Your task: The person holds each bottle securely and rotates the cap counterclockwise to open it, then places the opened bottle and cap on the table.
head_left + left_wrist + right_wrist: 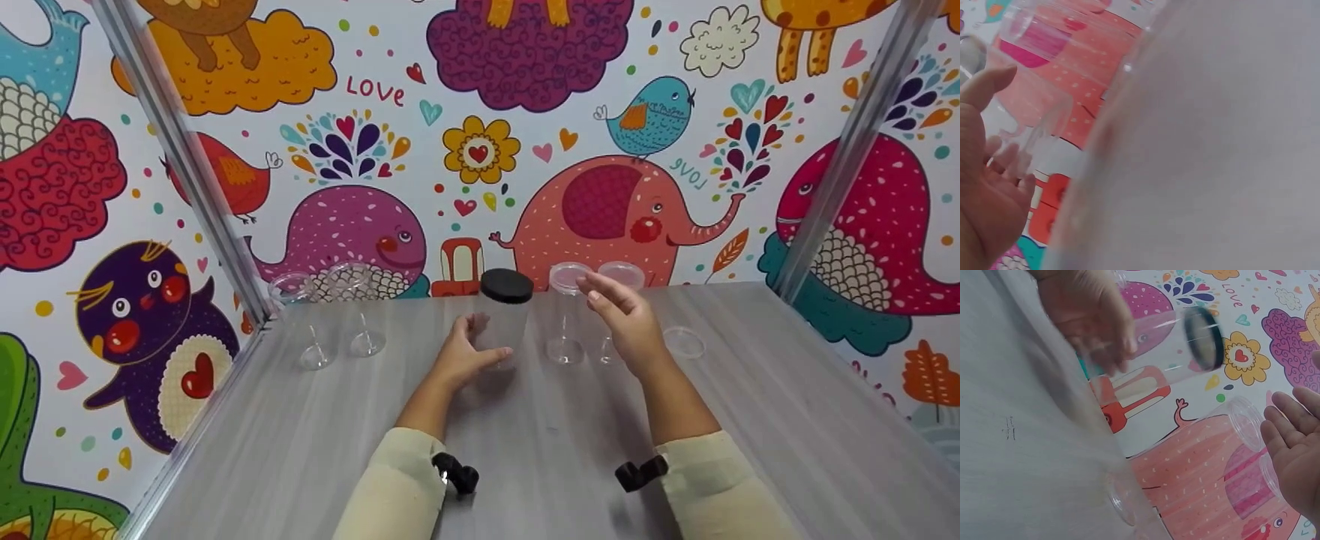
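Note:
My left hand (465, 356) holds a clear plastic jar (504, 326) low on its body, with the thumb in front and the fingers at its left side. A black lid (506, 286) covers the top of this jar; in the right wrist view the lid (1204, 338) sits on the jar's end. My right hand (630, 319) is raised with its fingers extended, holding nothing. Just behind it stand two clear jars, one with a clear top (570, 277) and another (621, 274) partly hidden by the hand. Whether either touches the hand, I cannot tell.
Two more clear jars, one at the far left (300, 319) and one beside it (356, 307), stand near the table's back edge. A clear round disc (684, 342) lies on the grey table (555, 450) at right. A patterned wall and metal posts (847, 150) border the table.

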`<state>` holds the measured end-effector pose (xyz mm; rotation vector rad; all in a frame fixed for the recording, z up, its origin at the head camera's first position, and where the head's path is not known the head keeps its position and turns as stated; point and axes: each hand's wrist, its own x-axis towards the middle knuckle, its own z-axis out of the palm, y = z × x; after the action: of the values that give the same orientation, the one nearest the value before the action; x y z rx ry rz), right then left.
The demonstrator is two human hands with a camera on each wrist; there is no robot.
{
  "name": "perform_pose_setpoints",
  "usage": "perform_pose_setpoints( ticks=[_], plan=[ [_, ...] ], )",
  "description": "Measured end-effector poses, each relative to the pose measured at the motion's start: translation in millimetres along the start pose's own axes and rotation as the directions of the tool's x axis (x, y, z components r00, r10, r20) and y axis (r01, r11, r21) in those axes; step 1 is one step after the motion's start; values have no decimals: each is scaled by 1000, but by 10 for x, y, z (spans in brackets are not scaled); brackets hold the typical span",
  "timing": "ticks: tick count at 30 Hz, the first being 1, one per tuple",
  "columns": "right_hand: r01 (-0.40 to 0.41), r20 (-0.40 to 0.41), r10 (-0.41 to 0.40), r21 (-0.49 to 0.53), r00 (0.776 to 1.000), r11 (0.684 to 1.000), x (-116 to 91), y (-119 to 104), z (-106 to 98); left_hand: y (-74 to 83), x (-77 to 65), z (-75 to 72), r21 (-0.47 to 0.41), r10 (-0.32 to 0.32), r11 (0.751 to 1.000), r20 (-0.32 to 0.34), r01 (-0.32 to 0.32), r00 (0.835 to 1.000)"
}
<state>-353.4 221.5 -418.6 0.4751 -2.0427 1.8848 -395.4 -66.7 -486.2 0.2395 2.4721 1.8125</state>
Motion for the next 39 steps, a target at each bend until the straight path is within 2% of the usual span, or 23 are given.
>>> perform_pose_setpoints(
  ticks=[5, 10, 18, 27, 35, 39],
  plan=[
    [-17, 2, 18, -22, 1000, 1000, -4, -13, -18, 166, -40, -59, 10, 126, 992, 22, -126, 992],
    [-35, 14, 36, -49, 999, 998, 7, -34, -38, 294, -103, -42, 29, 208, 978, 42, -209, 977],
    [-22, 21, 23, -55, 1000, 998, 6, -66, -51, 493, -209, 34, 108, 225, 966, 87, -234, 970],
    [-5, 36, 7, -52, 999, 999, -5, -87, -37, 570, -323, 100, 152, 252, 952, 94, -264, 963],
    [-49, 35, 57, -203, 998, 978, -17, -143, -3, 587, -381, 144, 204, 257, 940, 96, -272, 962],
    [-35, 25, 42, -250, 999, 968, -23, -158, 17, 599, -421, 161, 233, 270, 931, 84, -282, 959]
  ],
)
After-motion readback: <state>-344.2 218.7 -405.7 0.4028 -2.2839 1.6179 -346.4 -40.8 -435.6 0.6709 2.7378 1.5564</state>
